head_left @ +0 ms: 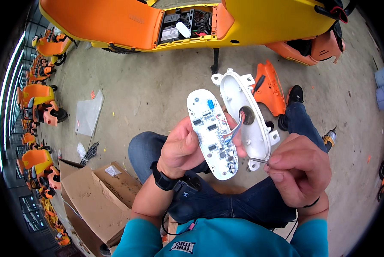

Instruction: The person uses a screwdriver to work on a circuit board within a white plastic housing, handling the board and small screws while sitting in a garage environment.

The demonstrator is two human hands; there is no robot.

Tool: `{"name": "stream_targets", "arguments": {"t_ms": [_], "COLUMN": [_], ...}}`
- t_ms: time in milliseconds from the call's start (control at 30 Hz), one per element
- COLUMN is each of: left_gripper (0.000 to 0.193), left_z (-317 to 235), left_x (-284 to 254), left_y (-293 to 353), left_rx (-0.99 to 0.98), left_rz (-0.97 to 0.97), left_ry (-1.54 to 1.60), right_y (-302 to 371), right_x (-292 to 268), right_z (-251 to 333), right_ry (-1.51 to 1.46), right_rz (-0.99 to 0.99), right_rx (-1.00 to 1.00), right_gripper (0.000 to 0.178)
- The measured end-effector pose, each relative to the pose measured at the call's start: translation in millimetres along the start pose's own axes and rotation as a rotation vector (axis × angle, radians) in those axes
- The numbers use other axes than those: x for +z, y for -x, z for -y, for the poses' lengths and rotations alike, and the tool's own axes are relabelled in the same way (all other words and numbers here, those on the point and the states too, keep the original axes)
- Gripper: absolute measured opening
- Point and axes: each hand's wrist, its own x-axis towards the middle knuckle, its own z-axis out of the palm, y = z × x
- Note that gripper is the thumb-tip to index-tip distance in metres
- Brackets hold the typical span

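My left hand (181, 147) is closed on an oval white circuit board (205, 141), thumb along its near edge. Chips, a blue component and screws show on the board's face. Thin coloured wires (236, 129) run from it towards a round hole in a white oval plastic housing (232, 92). The housing stands tilted just right of the board; left-hand fingertips show between the two, and what supports it is partly hidden. Between thumb and fingers, my right hand (301, 171) pinches a thin metal rod (257, 160), its tip pointing left by the housing's lower end.
A yellow-orange scooter (115, 21) with an open compartment lies across the far side. An orange panel (270, 88) and a yellow-black power drill (330, 138) are on the floor to the right. At left sit a cardboard box (95, 201) and a flat translucent sheet (89, 113).
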Motion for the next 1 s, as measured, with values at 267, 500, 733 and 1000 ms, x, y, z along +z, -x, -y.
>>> {"name": "stream_targets", "arguments": {"t_ms": [267, 500, 733, 1000], "left_gripper": [0.067, 0.073, 0.072, 0.076], "left_z": [1, 4, 5, 4], "left_x": [-3, -7, -13, -10], "left_y": [-1, -6, -6, -8], "left_rx": [-0.013, -0.002, 0.050, 0.013], "left_rz": [0.042, -0.021, 0.093, 0.017], "left_ry": [0.078, -0.068, -0.005, -0.136], "right_y": [-3, -4, 4, 2], "right_x": [-1, 7, 18, 15], "right_z": [1, -17, -18, -20], "right_ry": [0.018, 0.140, 0.130, 0.205], "right_rz": [0.077, 0.079, 0.066, 0.083], "right_rx": [0.045, -0.079, -0.061, -0.156], "right_gripper": [0.025, 0.015, 0.021, 0.021]}}
